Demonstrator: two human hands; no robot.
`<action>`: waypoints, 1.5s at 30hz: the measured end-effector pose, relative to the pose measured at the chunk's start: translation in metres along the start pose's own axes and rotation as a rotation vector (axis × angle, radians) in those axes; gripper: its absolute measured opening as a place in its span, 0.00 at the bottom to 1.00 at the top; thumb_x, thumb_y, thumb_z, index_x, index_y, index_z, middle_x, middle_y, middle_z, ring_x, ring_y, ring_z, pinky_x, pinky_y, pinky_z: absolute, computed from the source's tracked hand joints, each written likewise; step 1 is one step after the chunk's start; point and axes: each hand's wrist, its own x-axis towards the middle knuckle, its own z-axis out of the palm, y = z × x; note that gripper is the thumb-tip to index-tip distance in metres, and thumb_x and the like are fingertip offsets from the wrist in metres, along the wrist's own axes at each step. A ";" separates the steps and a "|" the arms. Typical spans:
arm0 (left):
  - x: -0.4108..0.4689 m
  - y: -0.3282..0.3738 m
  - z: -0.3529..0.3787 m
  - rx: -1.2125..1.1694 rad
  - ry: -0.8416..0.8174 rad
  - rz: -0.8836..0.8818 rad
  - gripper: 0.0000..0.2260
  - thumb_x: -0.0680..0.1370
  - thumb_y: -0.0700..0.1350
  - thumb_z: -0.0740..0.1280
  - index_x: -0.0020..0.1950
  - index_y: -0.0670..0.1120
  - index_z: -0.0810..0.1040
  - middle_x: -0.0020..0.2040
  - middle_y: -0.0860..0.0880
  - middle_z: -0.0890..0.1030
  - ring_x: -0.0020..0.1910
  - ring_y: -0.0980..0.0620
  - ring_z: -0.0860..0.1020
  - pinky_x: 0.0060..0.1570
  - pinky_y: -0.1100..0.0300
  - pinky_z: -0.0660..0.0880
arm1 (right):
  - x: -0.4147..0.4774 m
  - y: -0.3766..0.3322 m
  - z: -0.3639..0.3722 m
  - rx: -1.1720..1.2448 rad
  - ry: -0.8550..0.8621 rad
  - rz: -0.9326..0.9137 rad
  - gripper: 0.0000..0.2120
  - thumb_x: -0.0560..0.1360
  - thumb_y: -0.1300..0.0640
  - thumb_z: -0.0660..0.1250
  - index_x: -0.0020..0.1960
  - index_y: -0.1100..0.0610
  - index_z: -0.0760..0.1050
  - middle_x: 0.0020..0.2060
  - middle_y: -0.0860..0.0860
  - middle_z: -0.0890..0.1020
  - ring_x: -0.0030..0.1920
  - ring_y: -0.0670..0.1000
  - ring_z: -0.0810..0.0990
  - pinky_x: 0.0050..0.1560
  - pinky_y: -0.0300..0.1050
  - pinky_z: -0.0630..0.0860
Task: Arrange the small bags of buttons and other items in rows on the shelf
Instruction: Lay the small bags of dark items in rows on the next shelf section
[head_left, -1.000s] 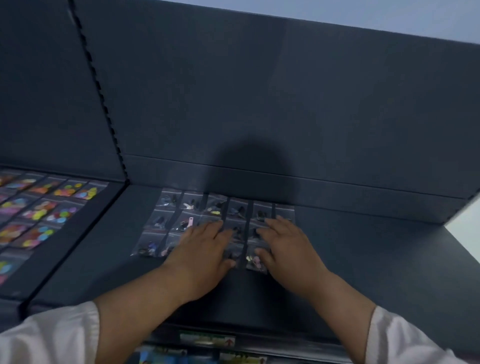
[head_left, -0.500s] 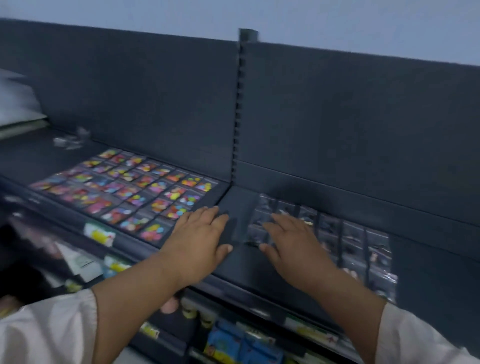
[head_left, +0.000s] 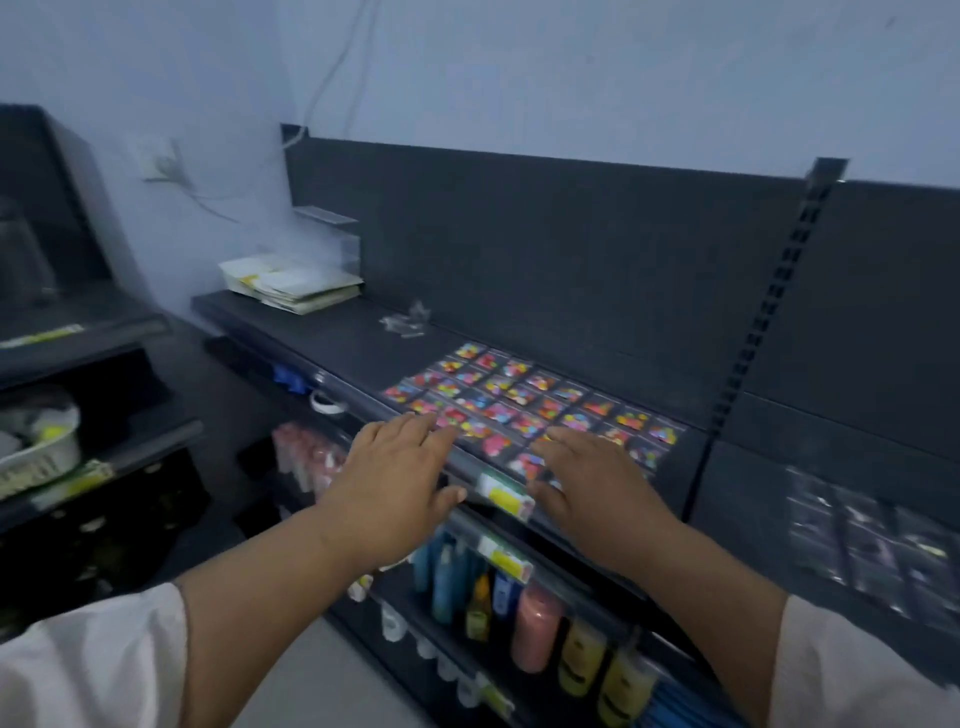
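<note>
Small bags of bright buttons (head_left: 535, 410) lie in tidy rows on the dark shelf (head_left: 322, 332), close to its front edge. The left hand (head_left: 395, 483) and right hand (head_left: 597, 488) hover flat over the nearest row, fingers straight, slightly spread and holding nothing; contact with the bags cannot be told. More clear bags (head_left: 872, 540) cover the neighbouring section at right. Bottles (head_left: 519, 603) stand on the shelf below.

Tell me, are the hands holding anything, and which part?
No, nothing is held. Both the left hand and the right hand are open, fingers straight, over the front bags of colourful buttons on the shelf.
</note>
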 end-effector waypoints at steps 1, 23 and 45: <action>-0.004 -0.018 -0.006 0.004 0.009 -0.015 0.29 0.79 0.60 0.55 0.77 0.51 0.52 0.77 0.51 0.55 0.75 0.51 0.52 0.72 0.54 0.49 | 0.010 -0.017 0.001 0.001 0.014 -0.017 0.23 0.80 0.44 0.54 0.72 0.51 0.62 0.73 0.51 0.63 0.72 0.52 0.60 0.71 0.49 0.57; 0.139 -0.226 0.009 -0.014 0.049 -0.219 0.30 0.78 0.61 0.57 0.77 0.51 0.54 0.75 0.52 0.59 0.74 0.53 0.56 0.72 0.54 0.53 | 0.299 -0.061 0.039 0.104 -0.037 -0.078 0.24 0.80 0.46 0.56 0.73 0.54 0.62 0.72 0.51 0.65 0.70 0.53 0.65 0.68 0.46 0.63; 0.430 -0.359 0.117 -0.173 -0.093 0.009 0.18 0.78 0.54 0.61 0.66 0.53 0.72 0.54 0.48 0.72 0.56 0.47 0.72 0.52 0.55 0.72 | 0.538 -0.011 0.109 0.399 -0.097 0.559 0.14 0.77 0.46 0.61 0.57 0.54 0.74 0.55 0.52 0.79 0.53 0.53 0.77 0.47 0.41 0.70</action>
